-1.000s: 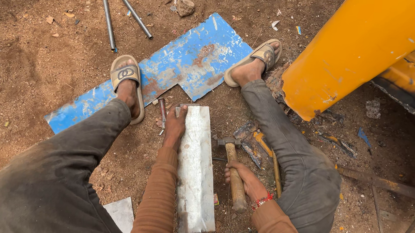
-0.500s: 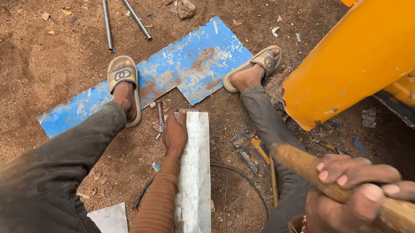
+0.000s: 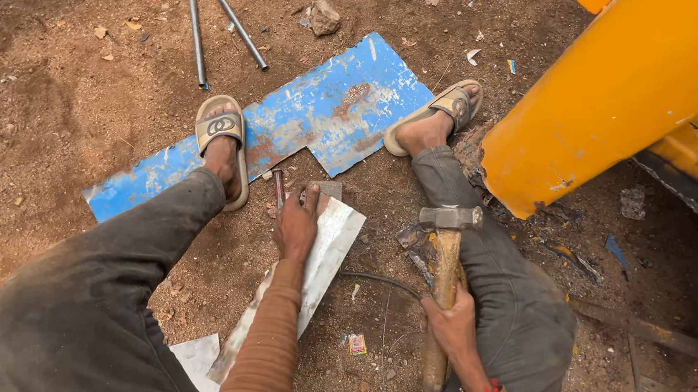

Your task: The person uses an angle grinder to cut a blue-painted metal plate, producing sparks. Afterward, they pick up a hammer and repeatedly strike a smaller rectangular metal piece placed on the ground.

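Person sits on dirt ground (image 3: 56,115), legs spread, sandals on both feet. Left hand (image 3: 295,227) lies palm-down w/ fingers spread, not gripping, pressing the upper end of a bare metal strip (image 3: 323,260). Strip runs diagonally from near the lap up toward a small dark metal block (image 3: 326,190) at its top end; fingertips reach approx. the block's edge. A thin reddish rod (image 3: 279,189) lies just left of the hand.

Right hand (image 3: 451,324) is closed round the wooden handle of a hammer (image 3: 445,253), gripping low on the shaft; steel head points up-frame, beside the right knee, apart from the strip.

Blue painted sheet (image 3: 331,112), scratched & rusty, lies flat between the feet; left sandal (image 3: 222,140) rests on its edge, right sandal (image 3: 443,112) just off its right corner. Two long steel rods (image 3: 213,19) lie crossed at top. Yellow machine body (image 3: 640,86) fills the right side. A stone (image 3: 324,17) sits near the rods. Another pale sheet scrap (image 3: 195,358) lies by the left thigh.
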